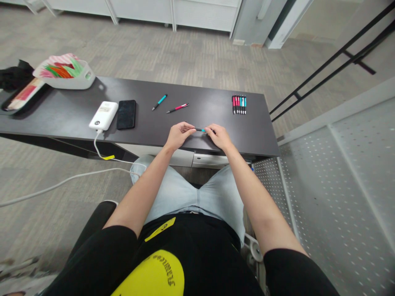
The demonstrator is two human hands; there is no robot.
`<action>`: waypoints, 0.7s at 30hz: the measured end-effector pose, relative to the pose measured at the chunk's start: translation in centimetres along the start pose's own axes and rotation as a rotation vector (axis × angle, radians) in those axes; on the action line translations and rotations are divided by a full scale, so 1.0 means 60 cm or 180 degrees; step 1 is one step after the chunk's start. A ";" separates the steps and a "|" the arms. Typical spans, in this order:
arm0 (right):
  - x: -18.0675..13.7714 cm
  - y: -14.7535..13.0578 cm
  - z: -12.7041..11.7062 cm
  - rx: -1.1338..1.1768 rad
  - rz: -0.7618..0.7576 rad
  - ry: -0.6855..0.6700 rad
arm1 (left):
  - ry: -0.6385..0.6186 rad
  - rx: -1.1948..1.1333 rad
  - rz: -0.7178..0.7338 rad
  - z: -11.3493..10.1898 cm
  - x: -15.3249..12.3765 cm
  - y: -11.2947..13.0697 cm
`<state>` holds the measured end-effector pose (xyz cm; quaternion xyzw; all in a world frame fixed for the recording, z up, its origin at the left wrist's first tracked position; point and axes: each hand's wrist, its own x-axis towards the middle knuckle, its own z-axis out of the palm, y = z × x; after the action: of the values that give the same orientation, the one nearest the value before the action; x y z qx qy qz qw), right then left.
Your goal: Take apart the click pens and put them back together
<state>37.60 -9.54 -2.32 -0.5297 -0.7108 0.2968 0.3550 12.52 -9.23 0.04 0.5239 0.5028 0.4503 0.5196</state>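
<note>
Both of my hands hold one teal and black pen (201, 130) just above the near edge of the dark table (77, 119). My left hand (178, 134) pinches its left end. My right hand (219, 135) grips its right end with curled fingers. A loose teal pen (159, 102) and a red pen (177, 108) lie on the table beyond my hands. To the right, a neat row of several red and teal pens (239, 104) lies side by side.
A white power bank (104, 115) with a cable hanging off the table edge sits beside a black phone (126, 114). A white bin of coloured pens (65, 72) and a dark tray (21, 95) stand far left. A perforated metal panel (333, 185) is on my right.
</note>
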 end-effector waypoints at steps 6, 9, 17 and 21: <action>-0.001 0.001 0.000 0.0081 -0.0110 -0.0001 | -0.0038 0.0004 0.0028 -0.001 0.000 -0.002; 0.000 -0.004 0.000 0.0046 0.0001 -0.0074 | -0.0027 -0.0003 0.0062 -0.001 0.001 -0.005; 0.000 -0.010 -0.002 0.0036 -0.0016 -0.0042 | -0.0041 0.0017 0.0098 -0.003 0.001 -0.007; -0.001 -0.010 -0.001 0.0011 0.0068 -0.0058 | -0.0030 0.0036 0.0069 -0.003 0.001 -0.006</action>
<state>37.34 -9.76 -1.83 -0.5339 -0.7077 0.3067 0.3463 12.33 -9.16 -0.29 0.5344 0.4971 0.4506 0.5141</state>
